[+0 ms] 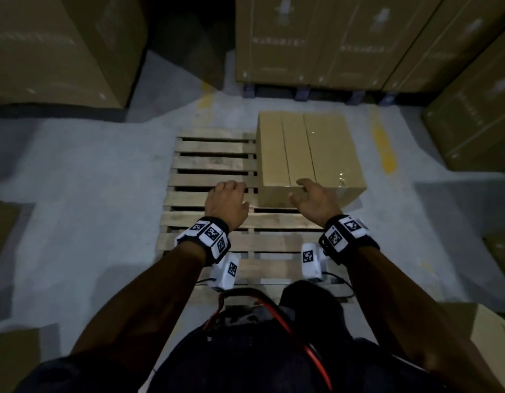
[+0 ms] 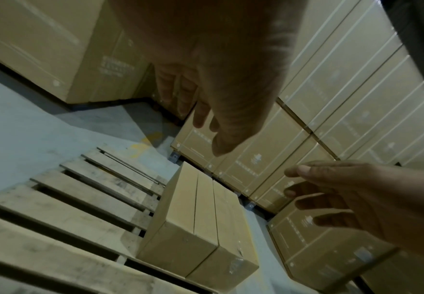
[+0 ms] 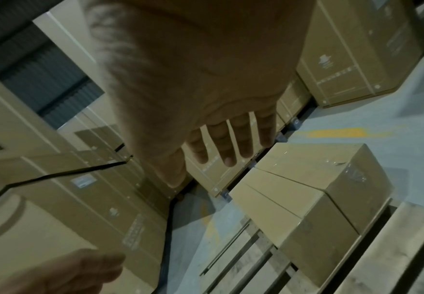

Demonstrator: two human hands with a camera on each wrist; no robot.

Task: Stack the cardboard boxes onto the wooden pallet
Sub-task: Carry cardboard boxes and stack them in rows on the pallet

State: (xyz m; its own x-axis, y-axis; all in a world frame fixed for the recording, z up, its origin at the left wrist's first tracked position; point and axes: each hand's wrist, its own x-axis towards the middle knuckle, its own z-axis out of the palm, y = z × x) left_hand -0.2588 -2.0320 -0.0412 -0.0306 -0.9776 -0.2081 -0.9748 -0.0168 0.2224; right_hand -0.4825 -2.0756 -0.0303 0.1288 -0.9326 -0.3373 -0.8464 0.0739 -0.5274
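Observation:
A long cardboard box (image 1: 308,157) lies on the far right part of the slatted wooden pallet (image 1: 211,163), its top taped along two seams. The same box (image 2: 200,224) shows in the left wrist view on the pallet (image 2: 80,206), and the box (image 3: 314,191) in the right wrist view. My left hand (image 1: 227,201) hovers over the slats just left of the box's near end, fingers relaxed and holding nothing. My right hand (image 1: 315,199) floats above the box's near edge, fingers spread (image 3: 228,143), apart from the cardboard.
Tall stacks of printed cartons (image 1: 330,41) stand on blue feet behind the pallet. More cartons rise at the left (image 1: 58,46) and right (image 1: 472,123). Loose boxes lie at the near left (image 1: 15,361) and near right (image 1: 492,330). Grey floor (image 1: 83,180) surrounds the pallet.

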